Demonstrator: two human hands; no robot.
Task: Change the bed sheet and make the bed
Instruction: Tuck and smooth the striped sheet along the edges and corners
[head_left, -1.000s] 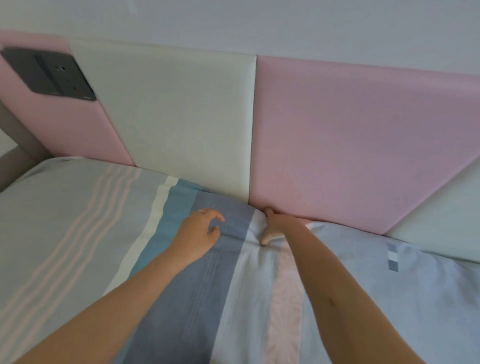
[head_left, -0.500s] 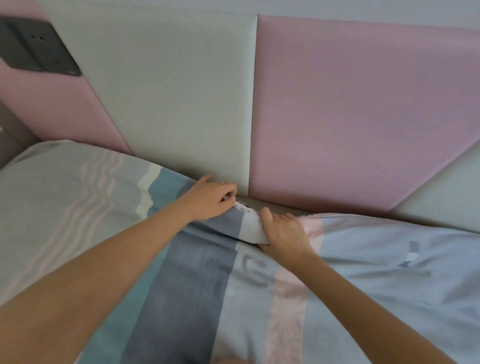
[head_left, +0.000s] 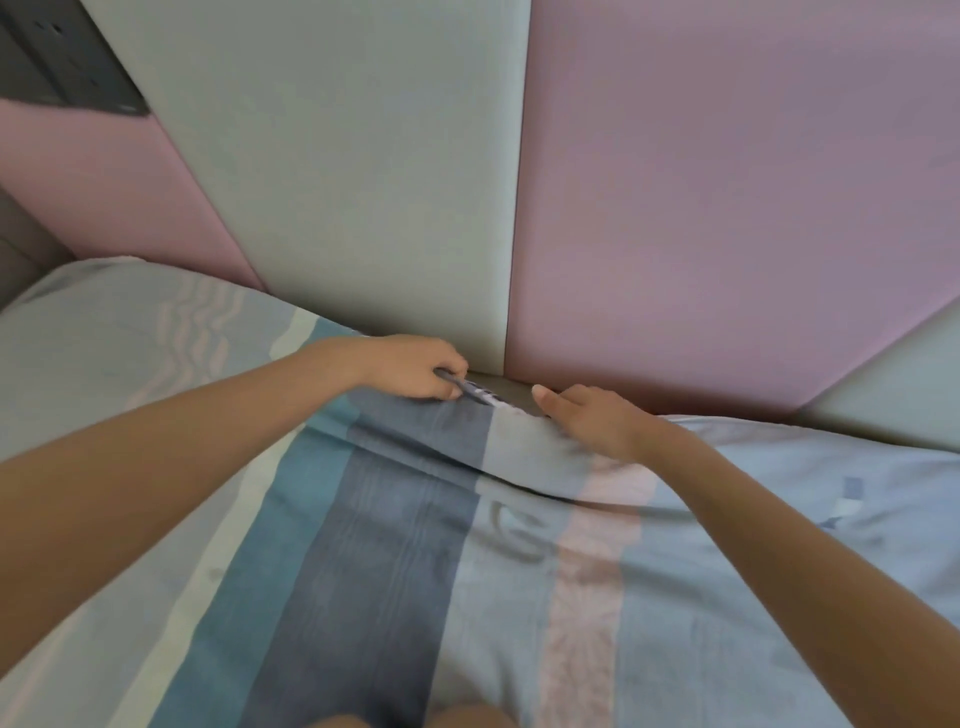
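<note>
Sheet (head_left: 395, 519) raised; left fingers (head_left: 451, 365) apparently pinching.

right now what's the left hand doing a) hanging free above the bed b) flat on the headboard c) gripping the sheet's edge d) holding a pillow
c: the left hand curls its fingers round the edge of the striped sheet by the headboard.
</note>
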